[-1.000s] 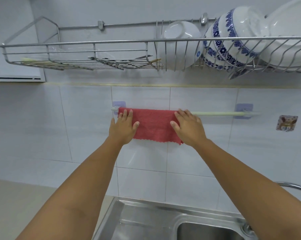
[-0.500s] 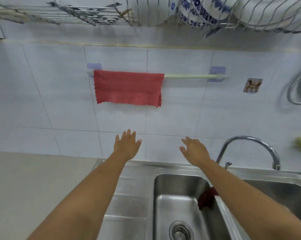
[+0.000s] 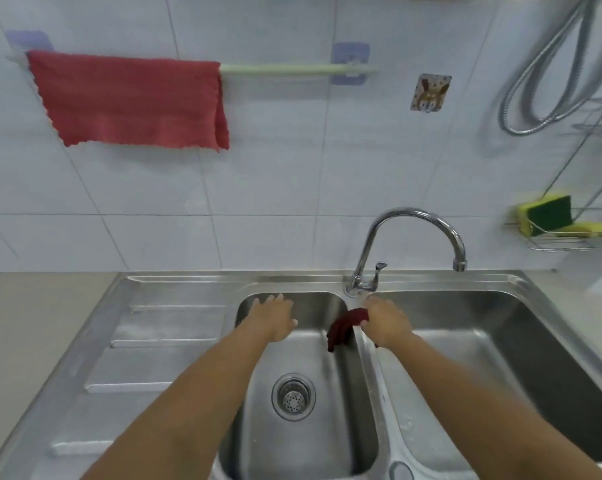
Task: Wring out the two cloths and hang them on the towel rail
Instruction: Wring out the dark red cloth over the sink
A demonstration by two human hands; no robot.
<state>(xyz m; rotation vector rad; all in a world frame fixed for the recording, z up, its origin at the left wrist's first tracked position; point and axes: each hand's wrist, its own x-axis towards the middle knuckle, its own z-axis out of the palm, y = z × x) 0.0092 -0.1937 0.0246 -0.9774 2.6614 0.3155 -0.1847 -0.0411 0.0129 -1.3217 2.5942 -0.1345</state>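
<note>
1 pink-red scalloped cloth (image 3: 130,100) is now left hung on the pale green towel rail (image 3: 292,68); both hands have been lowered to the steel double sink (image 3: 175,310); the right hand (image 3: 388,322) is clenched on the dark red cloth (image 3: 343,327) draped over the divider, the left hand (image 3: 273,317) held open, so cloth 2 awaits wringing.

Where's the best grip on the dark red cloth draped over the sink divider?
Probably the bunched top of the dark red cloth, where it crosses the divider. Come from above on the right-basin side, as the right hand already is; its loose tail hangs into the left basin, so lifting the ridge part gathers everything.
</note>
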